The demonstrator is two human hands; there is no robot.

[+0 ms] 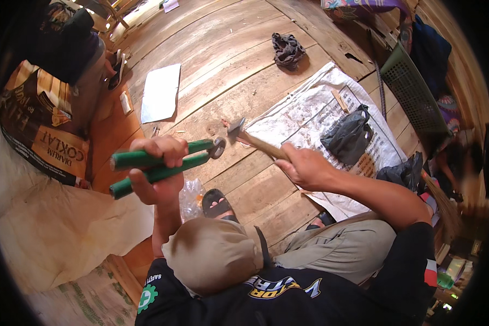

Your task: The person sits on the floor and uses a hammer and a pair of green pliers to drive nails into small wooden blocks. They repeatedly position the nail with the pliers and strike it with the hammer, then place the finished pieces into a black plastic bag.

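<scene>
My left hand (160,165) grips the two green handles of a pair of pincers (163,163), whose metal jaws (218,147) point right, just above the wooden plank floor (228,70). My right hand (304,165) holds the wooden handle of a hammer (255,141). The hammer's steel head (235,129) hovers right next to the pincer jaws. What sits between the jaws is too small to tell. My knees and a sandalled foot (217,202) are below the hands.
A white woven sack (320,119) lies flat on the floor with a black plastic bag (348,136) on it. A white sheet (161,92), a dark cloth bundle (288,50), a clear plastic bag (190,198) and a green crate (413,92) lie around. Printed sacks stand at left.
</scene>
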